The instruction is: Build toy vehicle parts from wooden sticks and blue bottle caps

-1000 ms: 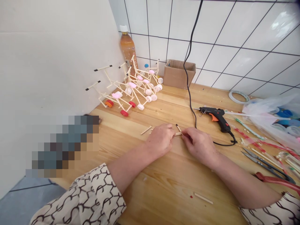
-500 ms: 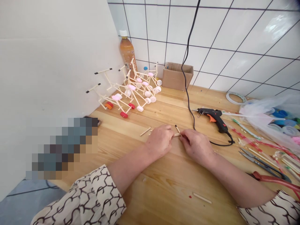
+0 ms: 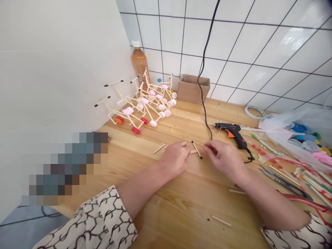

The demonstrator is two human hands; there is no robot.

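Fingers of the right hand have just come off the black-tipped stick, and sit slightly parted. It lies between both hands, crossing the end of the pale stick that the left hand pinches narrowly. From the right hand, the cord runs close at eleven o'clock, glue gun at one, snips at four.

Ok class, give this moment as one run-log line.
left hand: grip on pale stick | black-tipped stick: across its end | right hand: apart from both | glue gun: lying on table
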